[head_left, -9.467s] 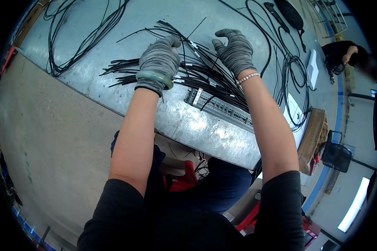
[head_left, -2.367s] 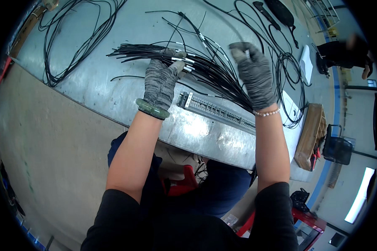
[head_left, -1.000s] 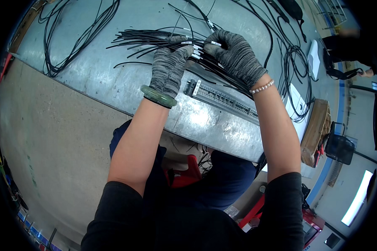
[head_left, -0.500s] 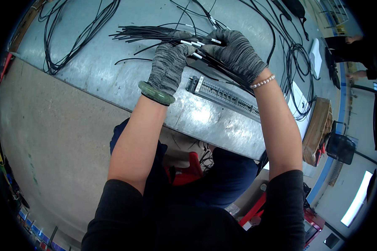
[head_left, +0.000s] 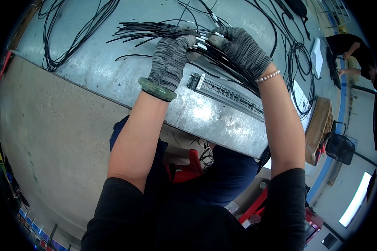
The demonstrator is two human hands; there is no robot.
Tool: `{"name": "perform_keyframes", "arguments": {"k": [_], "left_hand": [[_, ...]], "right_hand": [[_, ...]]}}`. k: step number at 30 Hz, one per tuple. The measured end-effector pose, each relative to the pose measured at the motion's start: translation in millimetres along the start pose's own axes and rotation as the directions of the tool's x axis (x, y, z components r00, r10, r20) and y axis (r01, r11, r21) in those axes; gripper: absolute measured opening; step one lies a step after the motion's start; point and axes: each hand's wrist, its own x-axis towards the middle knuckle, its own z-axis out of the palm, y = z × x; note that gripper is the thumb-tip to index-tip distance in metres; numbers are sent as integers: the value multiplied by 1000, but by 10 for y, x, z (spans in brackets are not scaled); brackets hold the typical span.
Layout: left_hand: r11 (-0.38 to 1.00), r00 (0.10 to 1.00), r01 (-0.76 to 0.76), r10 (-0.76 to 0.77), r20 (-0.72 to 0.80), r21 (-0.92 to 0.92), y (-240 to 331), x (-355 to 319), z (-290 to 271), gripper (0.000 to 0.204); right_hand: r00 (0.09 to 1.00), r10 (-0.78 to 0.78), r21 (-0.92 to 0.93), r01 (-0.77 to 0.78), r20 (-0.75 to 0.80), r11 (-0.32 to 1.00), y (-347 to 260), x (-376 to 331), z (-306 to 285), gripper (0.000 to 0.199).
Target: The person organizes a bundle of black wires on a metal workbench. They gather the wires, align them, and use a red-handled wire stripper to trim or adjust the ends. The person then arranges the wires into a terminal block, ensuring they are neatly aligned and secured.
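Black wires [head_left: 144, 31], thin and round, run in a bunch across the table [head_left: 100, 71] just beyond the terminal strip [head_left: 230, 95], loose ends fanning leftward. White sleeves [head_left: 202, 46] ring them between my hands. Gloved in streaky grey knit, my left hand [head_left: 169, 56] closes around the bunch, thumb pressed on top; my right hand [head_left: 242, 48] pinches a sleeved wire between thumb and forefinger, its other fingers partly hidden. Long, grey and straight, the strip bears rows of small openings. Scuffed, shiny metal tops the table. Cable coils lie on it at left [head_left: 52, 66] and right, near a brown box [head_left: 318, 129]; speckled floor [head_left: 58, 121] spreads below, and a person [head_left: 356, 50] in black is farther off. About two seconds ago my right hand was apart from the sleeves; now it meets them beside my left.
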Motion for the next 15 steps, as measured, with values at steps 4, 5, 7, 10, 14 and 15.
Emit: {"name": "perform_keyframes", "arguments": {"k": [4, 5, 7, 10, 14, 15], "left_hand": [[996, 996, 57, -52, -75, 73, 76, -17, 77, 17], [995, 991, 97, -94, -96, 23, 109, -27, 94, 17], [991, 985, 126, -120, -121, 41, 115, -17, 86, 16], [967, 994, 60, -36, -99, 249, 73, 4, 45, 17], [976, 998, -58, 59, 4, 212, -33, 66, -56, 25], [943, 992, -125, 121, 32, 307, -70, 78, -90, 26]], "right_hand": [[982, -42, -67, 30, -184, 997, -32, -81, 100, 29], [971, -79, -88, 60, -225, 994, -56, -117, 125, 28], [961, -141, -160, 104, -240, 982, -79, -125, 147, 29], [967, -177, -269, 125, -181, 955, -93, -130, 153, 29], [975, -181, -311, 134, -129, 941, -81, -100, 141, 28], [976, -190, -320, 147, -108, 936, -81, -96, 140, 28]]}}
